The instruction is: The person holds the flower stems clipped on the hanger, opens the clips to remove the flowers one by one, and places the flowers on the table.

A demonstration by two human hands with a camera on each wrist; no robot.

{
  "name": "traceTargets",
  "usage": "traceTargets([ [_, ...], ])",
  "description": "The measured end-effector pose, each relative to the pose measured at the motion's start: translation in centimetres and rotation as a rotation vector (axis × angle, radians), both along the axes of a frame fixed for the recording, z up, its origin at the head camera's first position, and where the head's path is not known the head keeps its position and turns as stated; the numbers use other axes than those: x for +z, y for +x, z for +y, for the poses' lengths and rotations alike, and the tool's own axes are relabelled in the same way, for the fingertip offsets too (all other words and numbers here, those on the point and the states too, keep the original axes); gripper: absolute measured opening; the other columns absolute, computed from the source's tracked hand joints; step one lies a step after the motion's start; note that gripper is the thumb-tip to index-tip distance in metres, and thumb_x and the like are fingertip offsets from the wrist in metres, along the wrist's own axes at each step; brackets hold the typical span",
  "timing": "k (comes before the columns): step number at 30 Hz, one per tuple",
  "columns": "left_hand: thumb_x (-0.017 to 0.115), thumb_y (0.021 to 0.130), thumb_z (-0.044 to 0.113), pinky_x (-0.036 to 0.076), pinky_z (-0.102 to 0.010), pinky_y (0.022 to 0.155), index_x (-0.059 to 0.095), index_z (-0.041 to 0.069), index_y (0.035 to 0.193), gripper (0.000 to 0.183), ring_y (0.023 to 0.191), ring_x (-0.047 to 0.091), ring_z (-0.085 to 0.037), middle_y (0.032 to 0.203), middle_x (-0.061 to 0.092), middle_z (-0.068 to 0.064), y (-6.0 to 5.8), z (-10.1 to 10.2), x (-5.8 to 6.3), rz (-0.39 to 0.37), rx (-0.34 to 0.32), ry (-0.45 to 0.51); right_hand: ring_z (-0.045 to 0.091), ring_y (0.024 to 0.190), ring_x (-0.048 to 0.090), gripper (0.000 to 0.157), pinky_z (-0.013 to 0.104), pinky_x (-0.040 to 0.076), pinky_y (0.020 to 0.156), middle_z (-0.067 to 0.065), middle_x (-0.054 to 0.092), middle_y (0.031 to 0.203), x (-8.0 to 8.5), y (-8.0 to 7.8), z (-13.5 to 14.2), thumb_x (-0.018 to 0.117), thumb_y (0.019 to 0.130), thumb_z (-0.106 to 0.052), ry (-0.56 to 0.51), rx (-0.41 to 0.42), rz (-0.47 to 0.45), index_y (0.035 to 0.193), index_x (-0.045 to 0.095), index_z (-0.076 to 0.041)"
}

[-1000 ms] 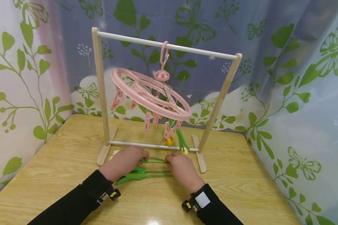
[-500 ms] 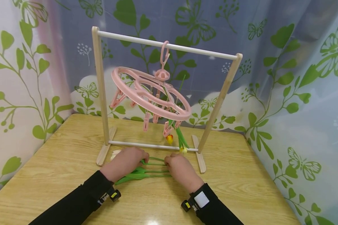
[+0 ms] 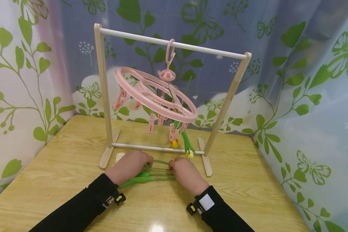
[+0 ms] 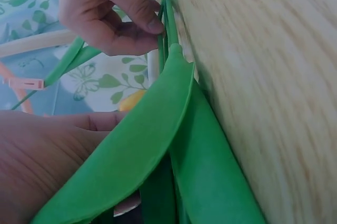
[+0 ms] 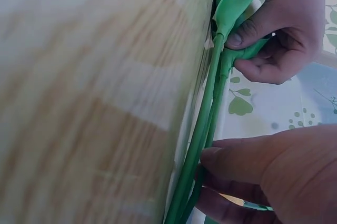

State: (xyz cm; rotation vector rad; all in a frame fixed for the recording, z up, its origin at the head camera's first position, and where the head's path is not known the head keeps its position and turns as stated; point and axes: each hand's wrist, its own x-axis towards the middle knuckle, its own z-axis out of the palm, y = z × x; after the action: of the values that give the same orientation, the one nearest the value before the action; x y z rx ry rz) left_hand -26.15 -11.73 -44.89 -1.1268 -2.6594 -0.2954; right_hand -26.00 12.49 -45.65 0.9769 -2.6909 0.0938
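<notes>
Several artificial tulips lie side by side on the table, their green stems (image 3: 162, 175) pointing right and their broad leaves (image 3: 136, 181) to the left. My left hand (image 3: 133, 163) pinches one flower at the base of its leaf, between thumb and forefinger. A white tulip head (image 3: 120, 157) peeks out behind that hand. Farther right, my right hand (image 3: 188, 174) pinches a stem with thumb and fingertips, as the right wrist view shows at the lower stems (image 5: 195, 166). A large leaf (image 4: 137, 129) covers part of my left hand in the left wrist view.
Behind the hands stands a wooden rack (image 3: 103, 87) with white bars. From its top bar hangs a tilted round pink clip hanger (image 3: 150, 104) with clothespins (image 3: 151, 125). A red-yellow tulip (image 3: 174, 143) and a pale yellow tulip (image 3: 189, 155) hang head down from its right side.
Both hands keep almost the same place and grip. The stems between them have spread slightly, and the head view has shifted a little.
</notes>
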Motion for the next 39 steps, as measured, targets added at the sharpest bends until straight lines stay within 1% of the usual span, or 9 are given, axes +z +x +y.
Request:
traceTargets([
  [2, 0.075, 0.079, 0.010, 0.047, -0.026, 0.058, 0.064, 0.022, 0.084, 0.017, 0.064, 0.051, -0.004, 0.077, 0.060, 0.009, 0.0, 0.0, -0.1, -0.003, 0.000, -0.017, 0.007, 0.069, 0.055, 0.008, 0.025, 0.049, 0.059, -0.005, 0.060, 0.076, 0.0, 0.0, 0.0, 0.067, 0.086, -0.009, 0.011, -0.001, -0.007, 0.085, 0.069, -0.017],
  [6, 0.073, 0.080, 0.009, 0.045, -0.025, 0.057, 0.063, 0.022, 0.083, 0.017, 0.063, 0.049, -0.005, 0.074, 0.057, 0.010, 0.0, -0.1, -0.5, -0.043, 0.005, -0.043, 0.006, 0.067, 0.052, 0.014, 0.023, 0.047, 0.059, -0.007, 0.058, 0.074, -0.2, 0.0, 0.0, 0.064, 0.085, -0.005, 0.033, 0.000, -0.039, 0.082, 0.069, -0.017],
  [8, 0.074, 0.080, 0.010, 0.045, -0.026, 0.057, 0.063, 0.022, 0.084, 0.016, 0.063, 0.049, -0.005, 0.075, 0.057, 0.010, 0.0, -0.1, -0.5, -0.061, 0.006, -0.033, 0.006, 0.066, 0.051, 0.016, 0.023, 0.047, 0.058, -0.008, 0.056, 0.072, -0.2, 0.0, 0.0, 0.063, 0.085, -0.003, 0.037, 0.000, -0.040, 0.080, 0.068, -0.017],
  [13, 0.075, 0.079, 0.011, 0.045, -0.027, 0.057, 0.063, 0.022, 0.084, 0.017, 0.064, 0.050, -0.006, 0.076, 0.059, 0.009, 0.1, 0.0, -0.3, -0.071, 0.020, -0.012, 0.005, 0.063, 0.049, 0.020, 0.023, 0.045, 0.056, -0.009, 0.053, 0.068, 0.0, 0.0, -0.1, 0.061, 0.083, 0.000, 0.042, 0.002, -0.017, 0.075, 0.066, -0.018],
  [16, 0.074, 0.079, 0.010, 0.045, -0.027, 0.057, 0.063, 0.022, 0.084, 0.017, 0.064, 0.050, -0.007, 0.076, 0.059, 0.009, 0.1, 0.0, -0.2, -0.084, 0.028, -0.014, 0.005, 0.062, 0.048, 0.021, 0.023, 0.045, 0.055, -0.009, 0.052, 0.067, 0.3, 0.1, -0.2, 0.060, 0.083, 0.001, 0.044, 0.002, -0.028, 0.075, 0.066, -0.017],
  [24, 0.073, 0.078, 0.006, 0.046, -0.029, 0.060, 0.063, 0.020, 0.082, 0.018, 0.065, 0.049, -0.009, 0.075, 0.058, 0.007, 0.2, 0.1, -0.2, -0.113, 0.026, 0.000, 0.005, 0.060, 0.047, 0.020, 0.022, 0.043, 0.055, -0.011, 0.051, 0.067, 0.6, 0.1, -0.4, 0.060, 0.084, 0.000, 0.025, -0.007, -0.096, 0.075, 0.066, -0.016],
  [29, 0.073, 0.078, 0.005, 0.046, -0.030, 0.062, 0.064, 0.019, 0.082, 0.017, 0.066, 0.049, -0.009, 0.076, 0.058, 0.006, 0.1, 0.1, 0.0, -0.143, 0.037, 0.017, 0.007, 0.058, 0.045, 0.020, 0.023, 0.041, 0.053, -0.010, 0.049, 0.064, 0.9, -0.1, -0.5, 0.058, 0.085, 0.000, 0.031, -0.005, -0.101, 0.073, 0.063, -0.015],
  [33, 0.072, 0.078, 0.003, 0.046, -0.030, 0.063, 0.065, 0.019, 0.083, 0.019, 0.068, 0.050, -0.010, 0.078, 0.058, 0.006, 0.0, 0.1, 0.1, -0.165, 0.042, 0.031, 0.008, 0.057, 0.043, 0.021, 0.023, 0.039, 0.052, -0.009, 0.047, 0.062, 1.0, -0.2, -0.7, 0.058, 0.085, 0.000, 0.042, -0.002, -0.088, 0.071, 0.062, -0.015],
  [39, 0.072, 0.079, 0.004, 0.045, -0.030, 0.063, 0.064, 0.021, 0.084, 0.019, 0.068, 0.049, -0.010, 0.079, 0.058, 0.007, -0.2, 0.0, -0.3, -0.198, 0.060, 0.030, 0.007, 0.056, 0.044, 0.020, 0.023, 0.039, 0.052, -0.010, 0.047, 0.062, 0.9, -0.3, -0.7, 0.060, 0.089, -0.006, 0.049, -0.004, -0.087, 0.071, 0.063, -0.015],
])
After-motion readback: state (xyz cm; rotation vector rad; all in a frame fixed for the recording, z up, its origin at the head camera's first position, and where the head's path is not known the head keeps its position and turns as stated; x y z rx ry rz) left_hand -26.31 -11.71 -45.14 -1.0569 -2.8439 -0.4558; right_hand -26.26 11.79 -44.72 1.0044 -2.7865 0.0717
